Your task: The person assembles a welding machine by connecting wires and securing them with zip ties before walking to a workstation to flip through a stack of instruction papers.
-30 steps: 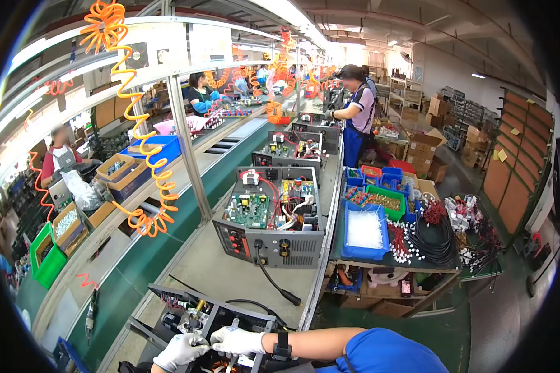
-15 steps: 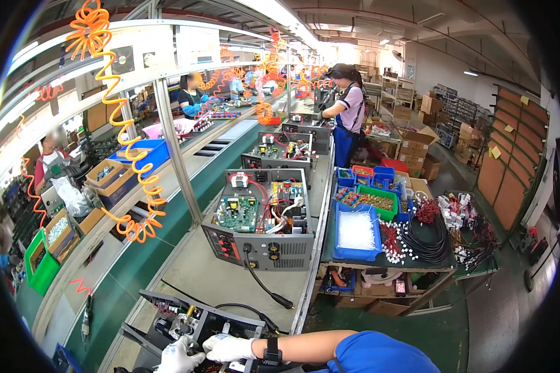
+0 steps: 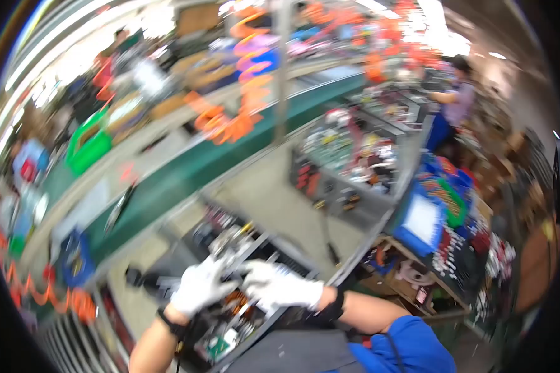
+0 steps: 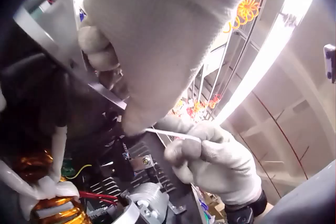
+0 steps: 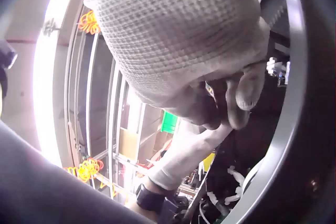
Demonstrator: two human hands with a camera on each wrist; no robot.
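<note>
Both hands wear white gloves and work over an open grey machine housing at the bottom of the head view. My left hand is on the left of the housing, my right hand just right of it. In the left wrist view a thin white cable tie runs between them. The right hand pinches one end between thumb and fingers; the other end meets the left thumb tip. Below lie a copper-wound coil, red wires and white sleeved leads. The right wrist view shows curled right fingers.
Another open machine stands farther along the line, its black cable trailing toward me. At right, a bench carries a blue bin of white strips. Orange coiled hoses hang above the green conveyor. A tool hangs at left.
The head view has swung left and down and is blurred, so the scene sits farther right and tilted. Both hands now show higher in frame, still close together over the same housing.
</note>
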